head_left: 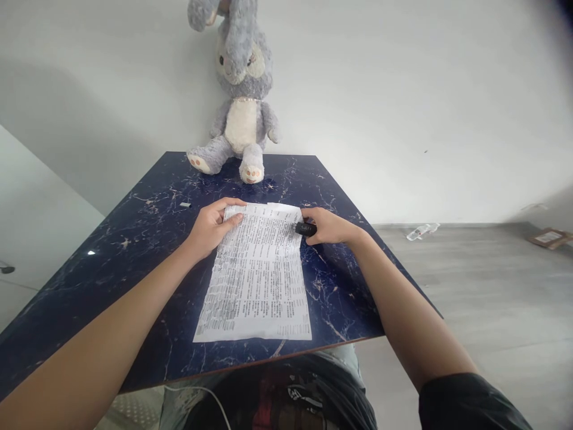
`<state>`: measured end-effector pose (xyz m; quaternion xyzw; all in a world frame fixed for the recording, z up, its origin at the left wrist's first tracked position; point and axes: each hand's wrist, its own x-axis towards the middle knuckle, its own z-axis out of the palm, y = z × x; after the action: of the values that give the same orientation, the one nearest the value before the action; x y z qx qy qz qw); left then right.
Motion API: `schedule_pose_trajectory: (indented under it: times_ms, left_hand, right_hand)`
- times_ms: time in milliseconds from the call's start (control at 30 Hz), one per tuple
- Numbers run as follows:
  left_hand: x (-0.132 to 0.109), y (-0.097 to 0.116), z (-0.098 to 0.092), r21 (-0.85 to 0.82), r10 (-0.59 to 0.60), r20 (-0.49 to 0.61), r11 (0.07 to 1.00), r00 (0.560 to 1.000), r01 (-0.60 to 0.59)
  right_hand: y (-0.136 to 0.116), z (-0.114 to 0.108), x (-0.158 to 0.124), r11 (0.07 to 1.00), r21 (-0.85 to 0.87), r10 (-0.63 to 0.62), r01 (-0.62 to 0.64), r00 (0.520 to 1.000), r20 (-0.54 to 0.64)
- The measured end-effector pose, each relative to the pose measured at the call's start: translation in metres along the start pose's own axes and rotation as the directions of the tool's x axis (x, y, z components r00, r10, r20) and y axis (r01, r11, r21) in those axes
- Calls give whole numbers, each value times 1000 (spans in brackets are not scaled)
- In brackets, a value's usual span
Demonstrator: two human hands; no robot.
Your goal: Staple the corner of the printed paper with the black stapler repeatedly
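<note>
A printed sheet of paper (259, 280), slightly creased and covered in dense text, lies along the dark table near its front edge. My left hand (210, 227) is closed on its upper left edge, thumb on top and fingers behind. At the upper right edge, my right hand (329, 226) grips a small black object (307, 229) with a metallic-looking tip. That tip overlaps the paper's edge, and its exact kind is unclear. Some of the right fingertips are hidden behind the object and the sheet.
A grey plush rabbit (244, 119) sits at the back of the blue marbled table (349, 298), against the wall. A small white piece (185, 205) lies left of the paper. Clear plastic packaging (422, 232) and a cardboard box (550, 237) are on the floor to the right.
</note>
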<state>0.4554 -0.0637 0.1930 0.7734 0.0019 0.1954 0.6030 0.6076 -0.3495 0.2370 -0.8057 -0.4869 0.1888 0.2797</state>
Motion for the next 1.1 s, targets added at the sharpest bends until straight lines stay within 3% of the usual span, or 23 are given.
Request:
schedule_pose_trajectory:
  times_ms: [467, 733, 800, 933, 1033, 1100]
  left_hand:
    - [-1, 4, 0, 37, -6, -2, 999, 1000, 6]
    - [1, 5, 1, 45, 31, -22, 999, 999, -30]
    - [1, 3, 1, 53, 21, -13, 998, 1000, -20]
    - [4, -6, -4, 136, 6, -19, 991, 1000, -4]
    - [8, -13, -8, 336, 48, -58, 942, 997, -26]
    - [9, -15, -10, 471, 97, -89, 881, 991, -44]
  right_hand:
    - [-7, 15, 5, 997, -81, 4, -11, 997, -82]
    - [-11, 31, 14, 971, -220, 30, -90, 964, -263]
    - [-11, 28, 14, 975, -218, -3, -49, 972, -233]
    - [-5, 10, 5, 981, -196, -22, 8, 998, -65]
    - [6, -5, -3, 977, -196, 83, -80, 997, 5]
    - [13, -10, -5, 952, -213, 212, -222, 975, -68]
